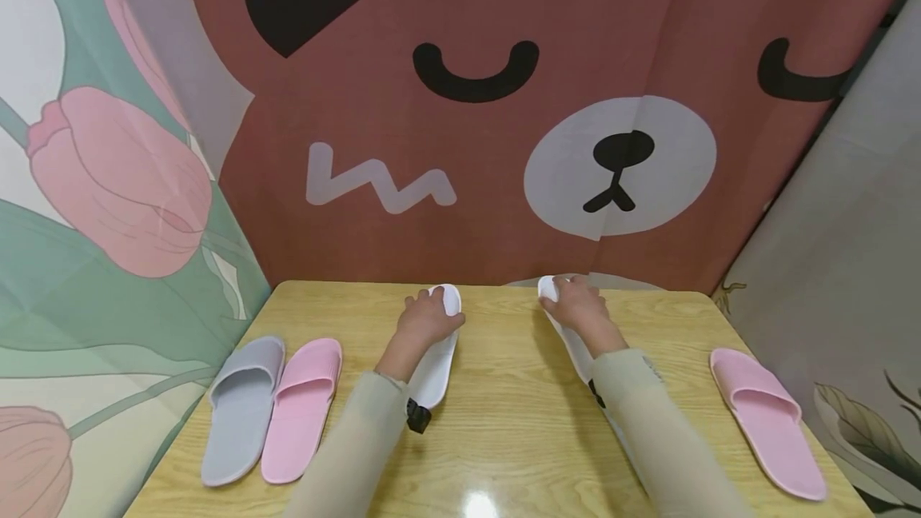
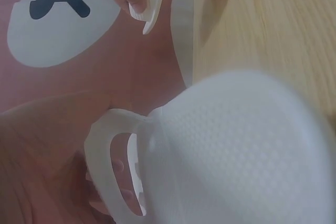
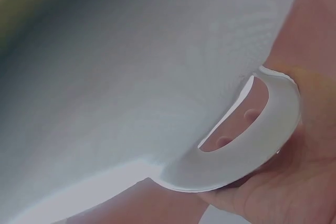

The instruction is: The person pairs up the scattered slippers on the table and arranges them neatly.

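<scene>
My left hand grips a white slipper over its strap, near the far side of the wooden table. To the right, my right hand holds another white slipper in the same way, its heel partly hidden under my sleeve. Up close in the left wrist view, the dimpled insole and the strap of the left slipper show, with fingers wrapped around the strap. The right wrist view shows the other slipper's smooth insole; fingertips appear through the gap under its strap.
On the left of the table lie a grey slipper and a pink slipper, side by side. Another pink slipper lies near the right edge. A bear-print curtain hangs behind the far edge, with patterned curtains on both sides.
</scene>
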Action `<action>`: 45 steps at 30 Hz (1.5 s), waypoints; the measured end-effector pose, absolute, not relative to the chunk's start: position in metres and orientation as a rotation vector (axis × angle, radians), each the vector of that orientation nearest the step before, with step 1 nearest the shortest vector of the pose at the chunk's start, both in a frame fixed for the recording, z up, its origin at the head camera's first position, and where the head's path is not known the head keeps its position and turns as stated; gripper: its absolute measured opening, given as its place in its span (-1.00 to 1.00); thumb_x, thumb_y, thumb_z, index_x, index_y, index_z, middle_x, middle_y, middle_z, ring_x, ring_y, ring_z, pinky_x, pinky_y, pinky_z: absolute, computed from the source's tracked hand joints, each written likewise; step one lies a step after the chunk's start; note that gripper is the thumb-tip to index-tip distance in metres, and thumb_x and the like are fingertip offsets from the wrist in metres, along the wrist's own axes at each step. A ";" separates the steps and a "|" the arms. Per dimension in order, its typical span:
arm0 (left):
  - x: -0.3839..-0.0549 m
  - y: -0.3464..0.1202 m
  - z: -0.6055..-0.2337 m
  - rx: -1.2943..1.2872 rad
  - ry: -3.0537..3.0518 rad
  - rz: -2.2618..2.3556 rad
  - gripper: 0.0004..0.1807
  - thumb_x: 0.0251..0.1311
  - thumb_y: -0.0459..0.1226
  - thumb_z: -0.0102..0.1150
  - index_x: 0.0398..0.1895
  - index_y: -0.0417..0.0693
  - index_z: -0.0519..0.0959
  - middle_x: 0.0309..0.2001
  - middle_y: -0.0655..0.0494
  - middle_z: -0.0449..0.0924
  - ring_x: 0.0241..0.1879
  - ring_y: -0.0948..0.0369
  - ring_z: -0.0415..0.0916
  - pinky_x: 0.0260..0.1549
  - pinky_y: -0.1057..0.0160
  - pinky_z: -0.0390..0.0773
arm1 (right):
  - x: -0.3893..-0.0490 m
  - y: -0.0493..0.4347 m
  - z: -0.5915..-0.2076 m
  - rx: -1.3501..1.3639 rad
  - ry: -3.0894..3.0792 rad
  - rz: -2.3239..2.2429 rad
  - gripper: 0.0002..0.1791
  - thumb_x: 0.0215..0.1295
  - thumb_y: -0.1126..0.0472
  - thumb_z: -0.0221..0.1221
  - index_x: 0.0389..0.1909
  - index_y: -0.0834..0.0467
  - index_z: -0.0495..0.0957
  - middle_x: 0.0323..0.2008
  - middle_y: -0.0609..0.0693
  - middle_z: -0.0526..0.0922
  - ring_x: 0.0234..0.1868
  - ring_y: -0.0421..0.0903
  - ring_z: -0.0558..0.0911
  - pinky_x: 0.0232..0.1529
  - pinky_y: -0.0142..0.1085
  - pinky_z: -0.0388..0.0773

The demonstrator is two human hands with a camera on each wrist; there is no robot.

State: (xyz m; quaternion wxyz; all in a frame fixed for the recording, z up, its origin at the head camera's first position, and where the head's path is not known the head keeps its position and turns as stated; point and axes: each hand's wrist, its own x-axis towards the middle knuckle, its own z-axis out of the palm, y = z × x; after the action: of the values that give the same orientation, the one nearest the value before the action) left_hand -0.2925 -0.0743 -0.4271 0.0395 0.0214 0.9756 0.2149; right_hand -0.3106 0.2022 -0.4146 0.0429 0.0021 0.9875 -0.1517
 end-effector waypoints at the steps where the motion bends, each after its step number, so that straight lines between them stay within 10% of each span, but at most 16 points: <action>1: -0.293 -0.074 -0.427 0.063 2.991 0.655 -0.13 0.24 0.12 0.17 0.51 -0.13 0.26 0.36 -0.25 0.34 0.30 -0.26 0.26 0.13 -0.20 0.46 | -0.311 0.201 -0.415 0.007 3.020 -0.463 -0.24 0.50 -0.15 0.02 0.54 0.22 0.19 0.48 0.43 0.11 0.35 0.56 0.24 0.27 0.39 0.24; 45: -0.317 -0.048 -0.440 0.064 3.027 0.659 -0.11 0.24 0.14 0.17 0.51 -0.17 0.24 0.37 -0.26 0.32 0.28 -0.24 0.27 0.04 -0.17 0.52 | -0.321 0.165 -0.440 0.153 3.077 -0.569 -0.28 0.49 -0.17 -0.01 0.49 0.20 0.24 0.39 0.41 0.23 0.23 0.52 0.36 0.19 0.34 0.31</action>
State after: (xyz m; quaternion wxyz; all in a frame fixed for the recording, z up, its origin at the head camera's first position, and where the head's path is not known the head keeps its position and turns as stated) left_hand -0.3169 -0.0485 -0.4401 0.0216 0.0205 0.9767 0.2126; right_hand -0.3214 0.1650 -0.4403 0.0043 0.0487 0.9822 -0.1816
